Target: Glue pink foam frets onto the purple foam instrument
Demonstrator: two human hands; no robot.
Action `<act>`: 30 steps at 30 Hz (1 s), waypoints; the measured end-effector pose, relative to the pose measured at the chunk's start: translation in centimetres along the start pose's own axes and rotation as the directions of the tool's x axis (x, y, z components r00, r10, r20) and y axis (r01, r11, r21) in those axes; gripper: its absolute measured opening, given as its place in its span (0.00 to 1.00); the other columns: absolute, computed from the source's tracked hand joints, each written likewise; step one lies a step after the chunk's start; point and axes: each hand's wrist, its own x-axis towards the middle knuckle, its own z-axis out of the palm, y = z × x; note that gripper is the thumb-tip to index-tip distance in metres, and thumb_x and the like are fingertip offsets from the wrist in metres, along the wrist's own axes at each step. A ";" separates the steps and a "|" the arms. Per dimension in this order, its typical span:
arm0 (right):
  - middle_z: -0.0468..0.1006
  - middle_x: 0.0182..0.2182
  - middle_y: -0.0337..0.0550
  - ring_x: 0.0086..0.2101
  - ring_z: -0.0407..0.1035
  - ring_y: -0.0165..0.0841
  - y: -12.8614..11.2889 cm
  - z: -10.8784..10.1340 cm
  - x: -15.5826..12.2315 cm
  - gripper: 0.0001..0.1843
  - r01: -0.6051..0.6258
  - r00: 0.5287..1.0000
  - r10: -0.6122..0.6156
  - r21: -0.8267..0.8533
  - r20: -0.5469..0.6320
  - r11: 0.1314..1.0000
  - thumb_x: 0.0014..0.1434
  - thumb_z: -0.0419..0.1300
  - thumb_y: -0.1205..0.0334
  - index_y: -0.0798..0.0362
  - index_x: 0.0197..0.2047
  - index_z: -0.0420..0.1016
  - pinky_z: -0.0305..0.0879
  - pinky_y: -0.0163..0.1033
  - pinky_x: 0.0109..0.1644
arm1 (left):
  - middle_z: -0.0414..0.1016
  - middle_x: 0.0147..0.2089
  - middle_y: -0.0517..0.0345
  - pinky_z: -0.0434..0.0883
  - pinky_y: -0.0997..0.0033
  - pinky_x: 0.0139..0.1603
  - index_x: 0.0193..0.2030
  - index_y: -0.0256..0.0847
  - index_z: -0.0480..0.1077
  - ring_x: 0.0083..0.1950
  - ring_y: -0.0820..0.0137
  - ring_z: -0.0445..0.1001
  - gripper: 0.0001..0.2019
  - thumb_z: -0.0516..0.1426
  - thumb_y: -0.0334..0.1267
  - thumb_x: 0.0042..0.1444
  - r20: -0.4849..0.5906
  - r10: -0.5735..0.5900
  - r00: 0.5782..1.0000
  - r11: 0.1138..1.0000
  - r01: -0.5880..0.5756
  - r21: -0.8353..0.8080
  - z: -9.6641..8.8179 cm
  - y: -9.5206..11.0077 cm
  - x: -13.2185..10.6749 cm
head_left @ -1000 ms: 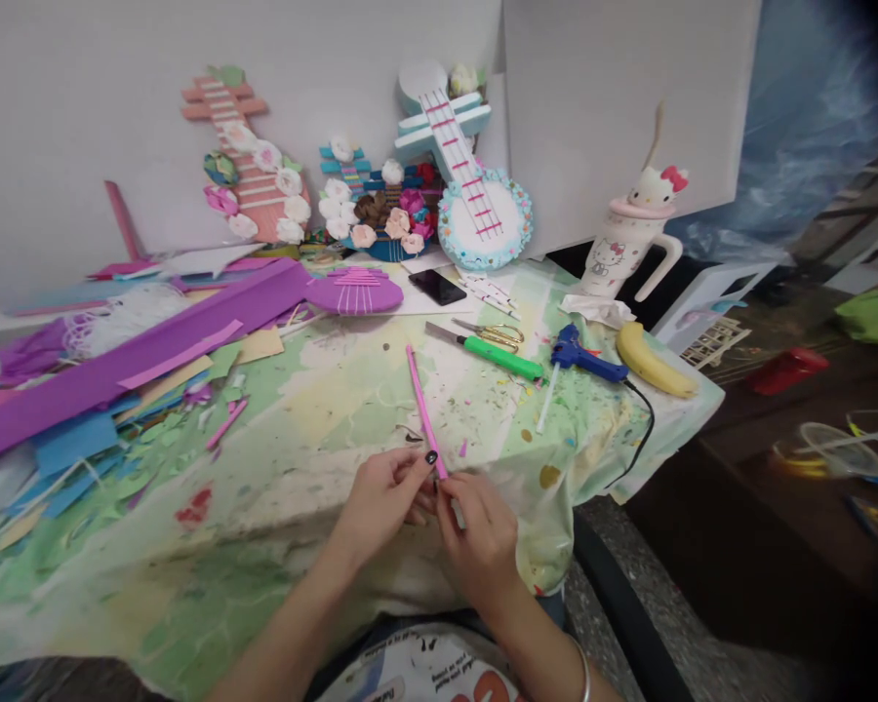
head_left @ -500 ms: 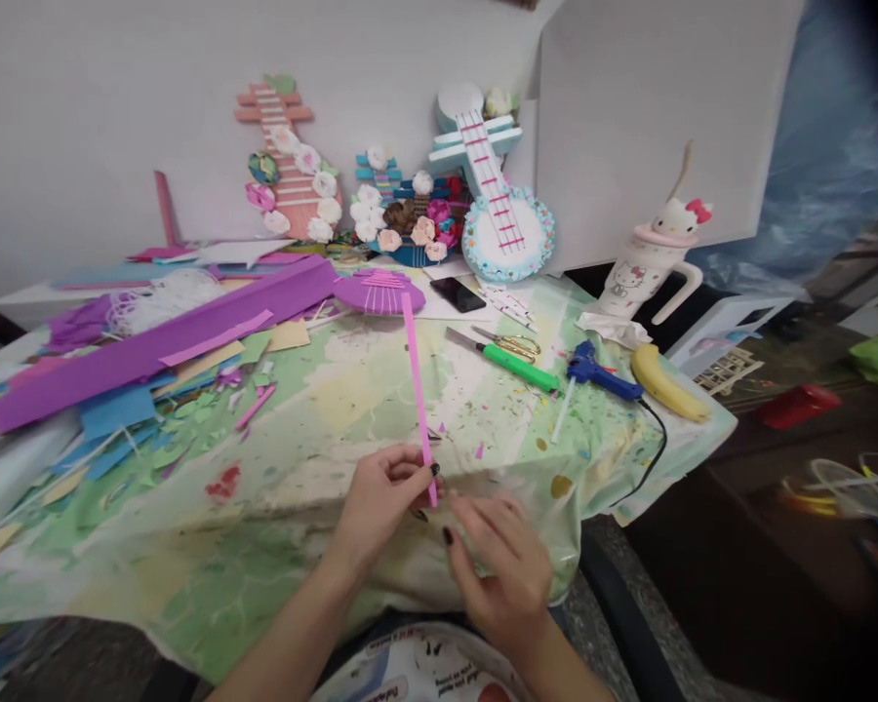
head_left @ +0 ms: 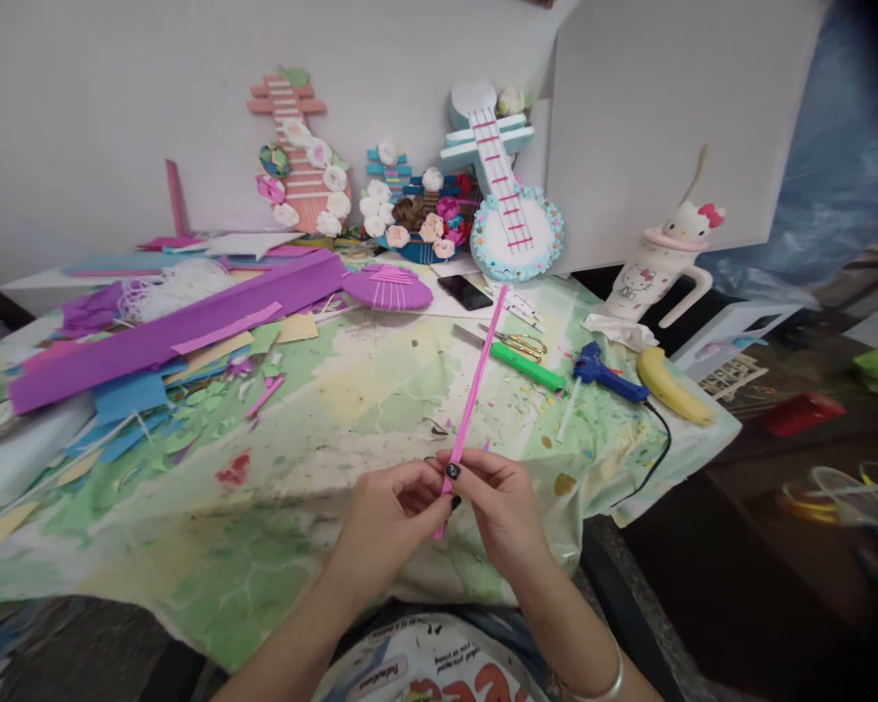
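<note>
Closest to the camera, both hands are busy with one long, skinny pink strip (head_left: 474, 390), held up in front of the person over the near edge of the worktop (head_left: 337, 390). Progress-wise, it's already a narrow length with what looks like a crease or layered edge down it, but it's loose: nothing's fixed to it and it isn't fixed to anything, so I'd call this piece partway along at best. Both hands are nearly closed, fingers curled and meeting around the strip's lower end. The left hand (head_left: 384, 517) comes in from the left with thumb and fingertips pinched on it, while the right hand (head_left: 504, 499) lays its thumb across the strip just above, fingers tucked behind. A short tail pokes out below, and the rest slants up and away, a bit to the right. Forearms angle inward, wrists low. Past that, a green-handled cutter (head_left: 531, 367), gold scissors (head_left: 525, 344) and a blue glue gun (head_left: 606, 374) lie off to the right, none in hand. Further back there's a purple oval piece (head_left: 387, 290) with pale strings and pink bits on it, so that one's well underway, and behind it a pale blue and white banjo-like model (head_left: 521, 237) leans there looking pretty much finished.
</note>
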 end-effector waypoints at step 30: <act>0.82 0.27 0.45 0.32 0.76 0.34 -3.3 -0.4 1.4 0.11 -0.016 1.000 0.015 0.057 0.021 0.998 0.46 0.69 0.57 0.55 0.31 0.81 0.66 0.41 0.46 | 0.73 0.21 0.61 0.65 0.77 0.24 0.24 0.41 0.69 0.23 0.72 0.71 0.07 0.55 0.37 0.50 0.067 0.085 0.994 0.941 -0.102 0.324 0.7 -1.2 -1.5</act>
